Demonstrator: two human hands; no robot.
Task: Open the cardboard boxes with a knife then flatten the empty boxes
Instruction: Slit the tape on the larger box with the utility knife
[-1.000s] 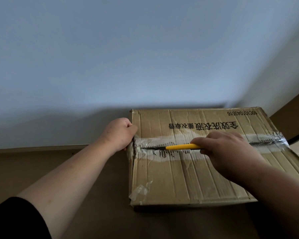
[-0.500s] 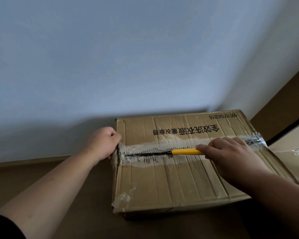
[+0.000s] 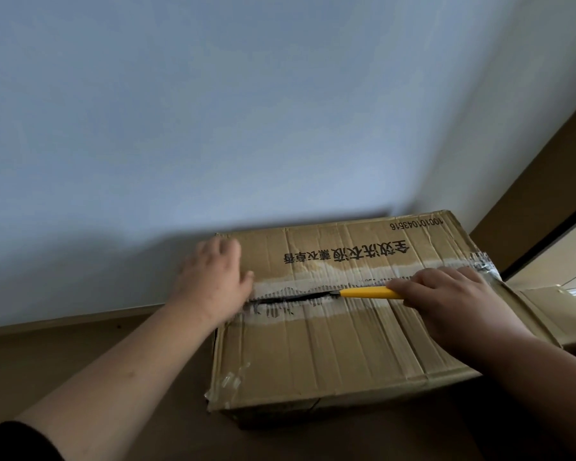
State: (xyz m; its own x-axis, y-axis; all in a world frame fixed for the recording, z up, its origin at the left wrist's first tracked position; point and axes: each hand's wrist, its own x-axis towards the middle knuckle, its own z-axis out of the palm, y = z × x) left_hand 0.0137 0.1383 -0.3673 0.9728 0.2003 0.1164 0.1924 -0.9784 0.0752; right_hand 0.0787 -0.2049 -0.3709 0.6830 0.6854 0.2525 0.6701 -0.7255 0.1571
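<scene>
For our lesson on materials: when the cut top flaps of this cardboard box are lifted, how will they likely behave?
The cardboard box has creased, ribbed flaps, so they will probably bend softly, not stay stiff. Tape right of the yellow knife looks uncut and may hold that end down. The left hand rests on one corner, suggesting the box slides easily.

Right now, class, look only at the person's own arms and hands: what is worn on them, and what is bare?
The left hand and right hand are bare: no gloves, and no rings or watch show. Both forearms are uncovered. A dark, black-looking sleeve covers the left upper arm at the lower left corner. On the right arm no sleeve is in view. The left hand is motion-blurred, so finer detail cannot be told.
</scene>
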